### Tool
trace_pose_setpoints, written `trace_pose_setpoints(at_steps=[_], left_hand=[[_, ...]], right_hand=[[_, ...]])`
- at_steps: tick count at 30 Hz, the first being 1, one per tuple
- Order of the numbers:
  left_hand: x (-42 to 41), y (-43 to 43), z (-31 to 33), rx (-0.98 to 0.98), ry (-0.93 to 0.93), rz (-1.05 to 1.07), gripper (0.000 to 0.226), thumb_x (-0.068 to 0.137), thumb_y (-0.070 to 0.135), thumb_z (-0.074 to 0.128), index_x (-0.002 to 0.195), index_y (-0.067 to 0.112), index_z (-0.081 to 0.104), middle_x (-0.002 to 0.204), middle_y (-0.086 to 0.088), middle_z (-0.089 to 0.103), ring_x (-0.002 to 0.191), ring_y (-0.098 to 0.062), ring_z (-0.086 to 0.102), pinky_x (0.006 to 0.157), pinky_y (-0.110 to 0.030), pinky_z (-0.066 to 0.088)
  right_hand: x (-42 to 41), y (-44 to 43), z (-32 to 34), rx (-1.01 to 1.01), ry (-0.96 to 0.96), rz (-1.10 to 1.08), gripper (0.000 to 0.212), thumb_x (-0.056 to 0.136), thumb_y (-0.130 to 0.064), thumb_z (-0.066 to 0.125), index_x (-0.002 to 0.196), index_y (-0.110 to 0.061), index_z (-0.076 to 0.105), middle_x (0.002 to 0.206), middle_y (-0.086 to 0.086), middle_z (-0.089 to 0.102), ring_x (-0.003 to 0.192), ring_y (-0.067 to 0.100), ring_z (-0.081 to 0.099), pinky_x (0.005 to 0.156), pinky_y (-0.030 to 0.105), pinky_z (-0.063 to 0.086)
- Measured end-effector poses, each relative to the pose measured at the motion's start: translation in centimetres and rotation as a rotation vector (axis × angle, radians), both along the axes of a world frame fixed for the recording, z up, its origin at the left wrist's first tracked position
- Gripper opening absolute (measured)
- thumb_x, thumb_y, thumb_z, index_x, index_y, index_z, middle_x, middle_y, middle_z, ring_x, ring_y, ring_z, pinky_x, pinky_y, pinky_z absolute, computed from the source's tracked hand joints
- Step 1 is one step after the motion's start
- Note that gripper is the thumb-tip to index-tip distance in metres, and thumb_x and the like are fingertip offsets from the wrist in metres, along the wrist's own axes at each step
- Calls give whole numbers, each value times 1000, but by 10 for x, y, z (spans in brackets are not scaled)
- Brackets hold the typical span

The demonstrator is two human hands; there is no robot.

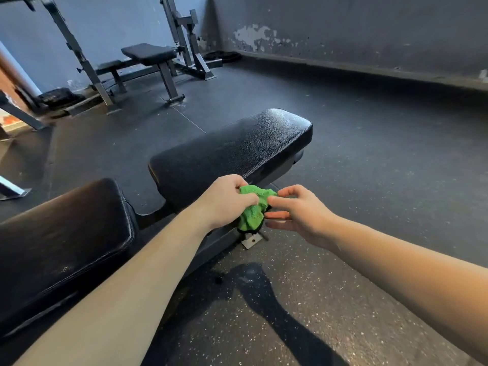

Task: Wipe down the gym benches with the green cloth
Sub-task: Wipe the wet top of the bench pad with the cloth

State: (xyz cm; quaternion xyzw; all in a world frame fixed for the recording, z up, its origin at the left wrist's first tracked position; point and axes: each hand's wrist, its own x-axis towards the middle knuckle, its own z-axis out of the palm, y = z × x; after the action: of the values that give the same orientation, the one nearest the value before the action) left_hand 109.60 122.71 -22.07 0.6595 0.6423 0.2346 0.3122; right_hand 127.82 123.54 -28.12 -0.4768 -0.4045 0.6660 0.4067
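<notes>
Head view: a left hand (227, 199) and a right hand (298, 215) meet at a green cloth (252, 215) beside a black gym bench (232, 149).

The left hand grips the bunched-up green cloth with curled fingers. The cloth hangs down from it in the air, just in front of the near side of the gym bench and above a small metal foot plate (252, 241). The right hand is not closed: its fingers are spread apart, and one fingertip touches the right edge of the cloth. A second black pad (60, 247) of the same bench sits to the left, under the left arm. The arms' shadow lies on the speckled rubber floor (343, 299). Far back on the left, another bench (149, 52) stands at a grey metal rack (184, 35), near a chipped grey wall (343, 27).
</notes>
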Motion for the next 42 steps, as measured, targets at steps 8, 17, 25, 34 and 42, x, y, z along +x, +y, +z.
trace_pose_setpoints(at_steps=[8, 17, 25, 34, 42], left_hand=[[2, 2, 1, 48, 24, -94, 6, 87, 20, 72, 92, 23, 76, 85, 6, 73, 70, 0, 64, 65, -17, 51], [-46, 13, 7, 295, 343, 207, 9, 87, 31, 71, 94, 26, 69, 95, 5, 61, 91, -16, 58, 81, -30, 44], [-75, 7, 3, 147, 379, 206, 19, 87, 38, 73, 105, 33, 74, 107, 4, 60, 98, -16, 59, 86, -33, 45], [-80, 11, 8, 86, 372, 144, 25, 88, 30, 73, 113, 28, 74, 101, 3, 56, 92, -18, 58, 80, -29, 41], [-84, -1, 9, 121, 413, 159, 30, 90, 34, 71, 118, 24, 71, 107, 1, 59, 96, -19, 59, 83, -30, 42]], right_hand=[[-11, -13, -7, 42, 190, 86, 33, 87, -11, 78, 117, -8, 64, 108, 15, 75, 96, 32, 75, 93, 52, 58], [-8, 59, -11, 248, -310, -479, 39, 82, -22, 78, 116, -21, 59, 107, 1, 69, 98, 21, 69, 93, 41, 55], [-49, 88, -11, 243, -284, -641, 10, 89, -27, 75, 96, -23, 70, 111, 5, 67, 96, 16, 65, 83, 27, 49], [-89, 39, -42, 192, -275, -430, 12, 83, -21, 79, 88, -14, 70, 88, 2, 67, 72, 10, 56, 74, 30, 51], [-32, 87, -12, 203, -198, -684, 19, 88, -12, 65, 99, -25, 58, 97, -1, 65, 82, 16, 66, 76, 30, 56]])
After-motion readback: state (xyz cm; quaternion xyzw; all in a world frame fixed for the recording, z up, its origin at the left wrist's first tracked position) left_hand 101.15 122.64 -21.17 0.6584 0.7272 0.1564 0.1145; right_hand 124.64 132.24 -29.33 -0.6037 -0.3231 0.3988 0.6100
